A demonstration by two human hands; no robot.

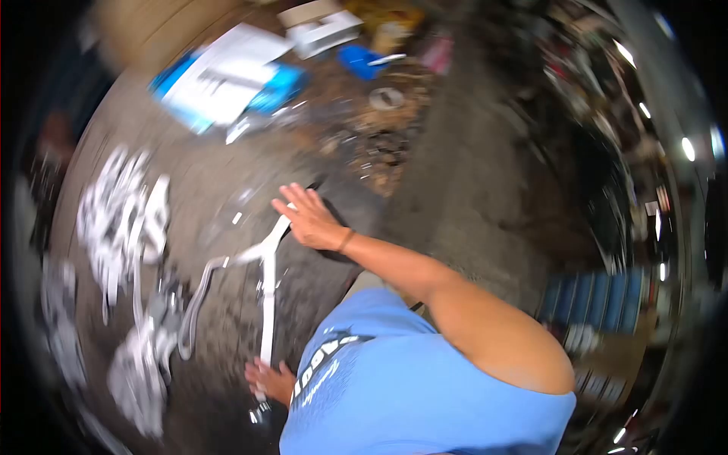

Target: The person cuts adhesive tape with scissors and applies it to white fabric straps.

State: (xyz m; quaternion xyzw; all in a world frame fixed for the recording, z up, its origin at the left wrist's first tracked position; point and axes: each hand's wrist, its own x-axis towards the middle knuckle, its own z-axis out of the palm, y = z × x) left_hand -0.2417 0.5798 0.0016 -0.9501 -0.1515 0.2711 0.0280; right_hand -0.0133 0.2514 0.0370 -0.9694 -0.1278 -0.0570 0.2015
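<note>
A white Y-shaped strap [268, 292] lies on the dark, worn tabletop. My right hand [311, 220] rests with fingers spread over the end of its upper branch. At the strap's lower end, near some small shiny hardware, my left hand [269, 381] lies flat with its fingers apart, touching the band. Another branch runs left and joins a looped greyish strap [199, 303]. Left of it is a tangled heap of white straps [121, 220], with a blurred pale bundle [144, 364] below.
Behind are white paper [224, 72] on blue packaging [284, 87], a white box [322, 34], a blue object [358, 61], a tape-like ring [387, 98] and scattered brown debris [387, 144]. Blue boxes or bins [595, 299] stand at the right. A blurred person's arm shows at the far left.
</note>
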